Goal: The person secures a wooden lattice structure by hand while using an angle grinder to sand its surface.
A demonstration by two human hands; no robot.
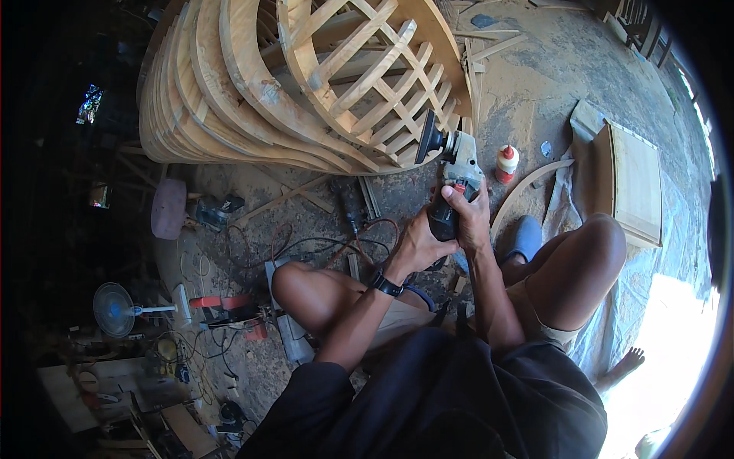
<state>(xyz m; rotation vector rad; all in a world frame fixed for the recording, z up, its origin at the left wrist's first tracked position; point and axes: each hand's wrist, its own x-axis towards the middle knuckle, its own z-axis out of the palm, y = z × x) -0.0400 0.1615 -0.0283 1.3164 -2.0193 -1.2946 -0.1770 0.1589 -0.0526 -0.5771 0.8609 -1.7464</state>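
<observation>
Both my hands are closed on an angle grinder (461, 170) with a dark round disc pad (427, 138) at its head. My left hand (420, 246), below a black wristwatch, wraps the rear of the black body. My right hand (472, 216) grips the body from the right, its thumb by a red part on top. The disc stands edge-on close to the lower right rim of a large ribbed wooden frame (252, 92); whether it touches the wood I cannot tell. Curved ribs and a crossed lattice (382, 65) make up the frame.
A white and red bottle (506, 164) stands right of the grinder, near a curved wood strip (527, 187). Further right lies a wooden box (628, 183) on plastic sheeting. Cords, a power tool (219, 210) and a fan (115, 310) are at left. Another person's foot (631, 359) shows lower right.
</observation>
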